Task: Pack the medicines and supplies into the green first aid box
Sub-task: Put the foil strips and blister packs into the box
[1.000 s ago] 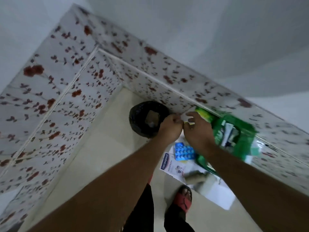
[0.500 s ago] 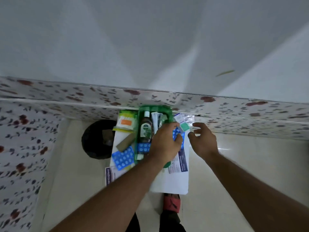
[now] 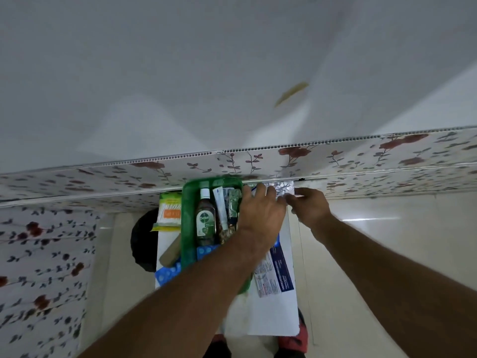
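The green first aid box [image 3: 189, 223] stands open on a white surface against the flowered wall panel. Inside it lie a brown Dettol bottle [image 3: 205, 220], a white tube [image 3: 220, 206], foil strips [image 3: 234, 202] and a blue blister pack [image 3: 205, 250]. My left hand [image 3: 260, 215] is palm down over the box's right side, its fingertips on a silver foil strip [image 3: 284, 188] beyond the rim. My right hand [image 3: 311, 208] is just to the right and pinches that strip's near edge. Whether my left hand grips anything is hidden.
Left of the box lie a cotton bud pack [image 3: 169, 211], a brown roll [image 3: 170, 251] and another blue blister pack [image 3: 167, 272]. A blue-and-white dressing carton [image 3: 276, 276] lies to the right on the white surface [image 3: 271, 316]. A black bin [image 3: 142, 241] stands on the floor at left.
The view swung from the bin corner to straight over the box. My left hand slid from the box's middle to its far right rim, and my right hand closed its fingers at the foil strip.
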